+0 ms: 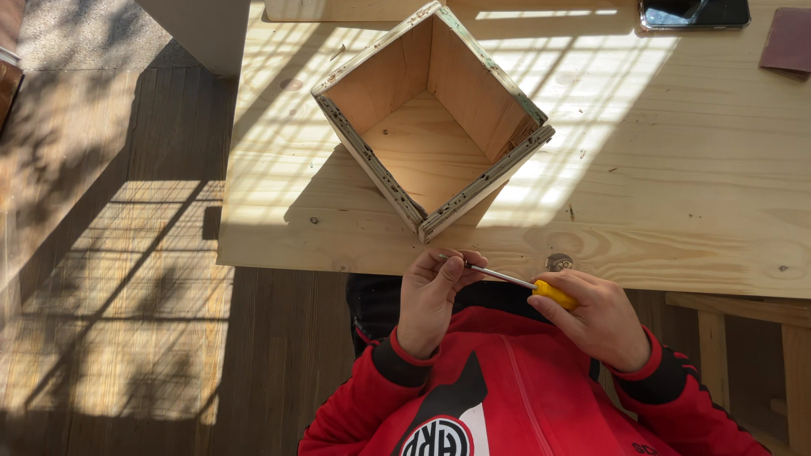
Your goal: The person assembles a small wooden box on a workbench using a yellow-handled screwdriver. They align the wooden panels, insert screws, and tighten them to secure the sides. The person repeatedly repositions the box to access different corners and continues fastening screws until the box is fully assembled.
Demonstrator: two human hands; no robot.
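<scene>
My right hand [596, 317] grips the yellow handle of a screwdriver [553, 294] just below the table's near edge. Its thin metal shaft [498, 274] runs left to my left hand [432, 291], whose fingertips pinch the tip; whether a screw sits there is too small to tell. Both hands hover over my lap, in front of red sleeves. An open square plywood box [431, 118], turned corner-first toward me, stands on the pale wooden table [676, 186] just beyond my hands.
A dark phone [694, 12] lies at the table's far right edge, with a brown sheet of sandpaper [787, 40] beside it. Wooden decking [110, 279] lies to the left in striped sunlight. A wooden frame [743, 338] shows under the table at right.
</scene>
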